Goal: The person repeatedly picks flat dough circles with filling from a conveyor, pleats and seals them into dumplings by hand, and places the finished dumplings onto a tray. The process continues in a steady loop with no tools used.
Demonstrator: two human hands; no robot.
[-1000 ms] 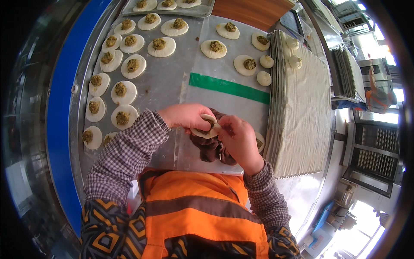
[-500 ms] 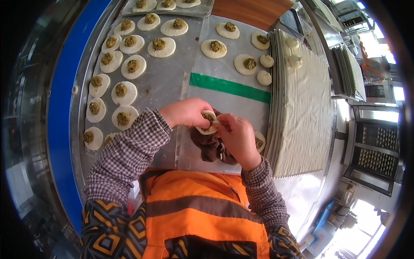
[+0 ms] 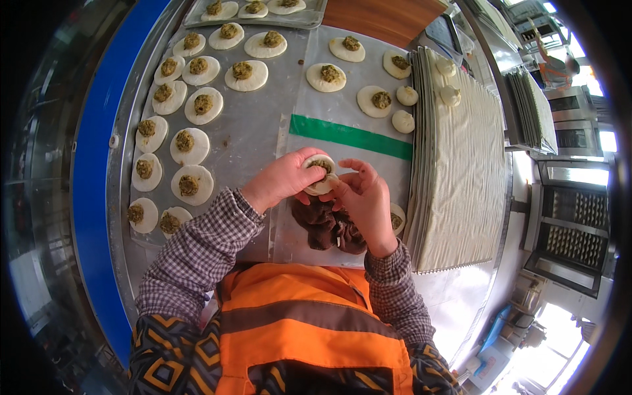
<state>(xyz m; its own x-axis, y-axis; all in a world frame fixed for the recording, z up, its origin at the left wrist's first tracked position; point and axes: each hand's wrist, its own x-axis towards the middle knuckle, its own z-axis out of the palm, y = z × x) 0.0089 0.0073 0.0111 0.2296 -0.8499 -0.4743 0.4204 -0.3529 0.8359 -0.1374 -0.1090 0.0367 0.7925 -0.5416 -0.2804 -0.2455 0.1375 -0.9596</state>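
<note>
A round dough wrapper (image 3: 320,187) with greenish-brown filling is held just above the table, partly folded up around the filling. My left hand (image 3: 280,179) cradles it from the left, with the thumb pressed onto the filling. At its right edge, the thumb and fingers of my right hand (image 3: 364,205) pinch the dough rim. A crumpled dark brown cloth (image 3: 322,227) lies on the table right below both hands. To the left, several flat wrappers (image 3: 190,146) topped with filling are spread in rows. Two closed round buns (image 3: 403,121) sit beyond my right hand.
A stack of cloth-covered trays (image 3: 461,178) stands on the right with two buns on top. Green tape (image 3: 349,137) crosses the table ahead. Another tray (image 3: 260,20) of filled wrappers lies at the far edge. A person (image 3: 558,69) is at the far right background.
The dough's near rim has been drawn further over the filling. My right hand's fingers have spread and shifted slightly, and my left thumb has moved upward. A person has appeared in the background.
</note>
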